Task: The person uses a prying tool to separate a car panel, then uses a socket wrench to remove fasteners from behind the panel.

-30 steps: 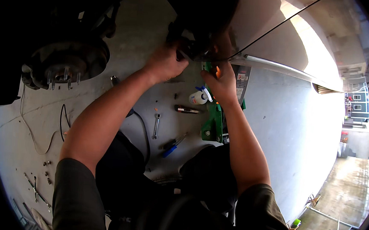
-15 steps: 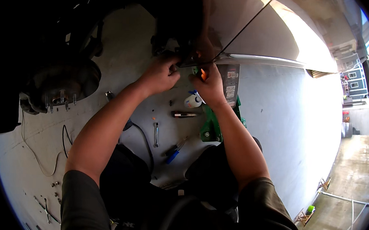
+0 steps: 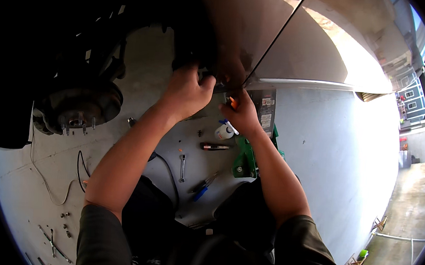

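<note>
My left hand (image 3: 188,94) is raised to the dark rear edge of the wheel arch, its fingers curled and the tips lost in shadow. Whatever it grips there is hidden. Close by, under the lower corner of the brown car body panel (image 3: 277,53), my right hand (image 3: 243,117) is closed around a small orange piece (image 3: 234,103), of which only a bit shows between the fingers. Below the right hand stand a white bottle with a blue top (image 3: 224,131) and a green jack (image 3: 245,159).
A bare brake rotor with studs (image 3: 78,118) hangs at left. On the grey floor lie a utility knife (image 3: 215,146), a wrench (image 3: 183,168), blue-handled pliers (image 3: 201,193), a black cable (image 3: 169,174), and a cross-shaped lug wrench (image 3: 54,244) at lower left.
The whole scene has shifted down a little in view. My left hand has gone slightly farther up into the wheel arch, while the right keeps its hold on the orange piece.
</note>
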`<state>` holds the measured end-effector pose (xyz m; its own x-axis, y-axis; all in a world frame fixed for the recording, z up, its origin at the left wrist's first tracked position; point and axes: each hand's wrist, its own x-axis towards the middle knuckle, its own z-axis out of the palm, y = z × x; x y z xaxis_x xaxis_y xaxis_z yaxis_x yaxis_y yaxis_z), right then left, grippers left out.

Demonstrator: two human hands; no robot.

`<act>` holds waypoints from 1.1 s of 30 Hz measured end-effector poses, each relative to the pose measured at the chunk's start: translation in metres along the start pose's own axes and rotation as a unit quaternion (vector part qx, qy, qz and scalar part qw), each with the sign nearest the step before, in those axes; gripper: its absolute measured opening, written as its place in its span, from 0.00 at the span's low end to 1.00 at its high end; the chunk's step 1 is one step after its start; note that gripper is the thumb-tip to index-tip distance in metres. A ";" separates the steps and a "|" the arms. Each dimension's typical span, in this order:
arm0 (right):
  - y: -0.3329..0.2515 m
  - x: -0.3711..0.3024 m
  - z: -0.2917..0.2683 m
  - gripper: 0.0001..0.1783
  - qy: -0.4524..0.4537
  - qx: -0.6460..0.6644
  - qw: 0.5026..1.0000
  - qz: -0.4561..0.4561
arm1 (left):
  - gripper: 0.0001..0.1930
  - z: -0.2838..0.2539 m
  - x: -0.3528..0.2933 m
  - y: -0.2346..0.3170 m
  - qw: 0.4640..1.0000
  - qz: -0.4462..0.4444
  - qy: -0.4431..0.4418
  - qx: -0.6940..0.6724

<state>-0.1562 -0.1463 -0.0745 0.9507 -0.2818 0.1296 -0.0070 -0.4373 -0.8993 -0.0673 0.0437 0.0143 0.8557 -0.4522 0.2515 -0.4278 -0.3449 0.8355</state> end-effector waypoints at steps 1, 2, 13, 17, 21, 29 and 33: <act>0.004 -0.001 -0.001 0.26 -0.002 -0.013 1.000 0.023 | 0.18 -0.004 -0.001 0.006 1.000 -0.013 -0.018 -0.015; 0.007 0.000 0.001 0.26 -0.010 -0.019 1.000 0.019 | 0.18 -0.005 -0.002 0.003 1.000 -0.016 -0.008 -0.020; -0.015 0.001 0.011 0.19 -0.025 0.115 0.993 -0.008 | 0.17 -0.065 0.005 -0.023 0.991 0.000 0.051 -0.121; -0.012 0.004 0.015 0.22 -0.019 0.038 0.999 -0.018 | 0.18 -0.063 0.000 -0.027 0.996 0.030 0.062 -0.064; -0.008 0.005 0.025 0.24 -0.007 0.074 0.996 -0.040 | 0.22 -0.060 -0.005 -0.019 0.996 0.036 -0.018 -0.078; 0.002 0.007 0.030 0.29 0.003 0.111 0.993 -0.030 | 0.21 -0.038 -0.008 -0.016 0.981 0.117 -0.068 -0.142; 0.014 0.008 0.025 0.36 0.002 0.099 0.995 -0.015 | 0.24 -0.037 -0.011 -0.003 0.979 0.079 -0.110 -0.154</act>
<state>-0.1410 -0.1329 -0.0964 0.9486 -0.2743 0.1577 0.0819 -0.2686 -0.9598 -0.0644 0.0800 0.0277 0.6873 -0.6584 0.3069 -0.4129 -0.0065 0.9107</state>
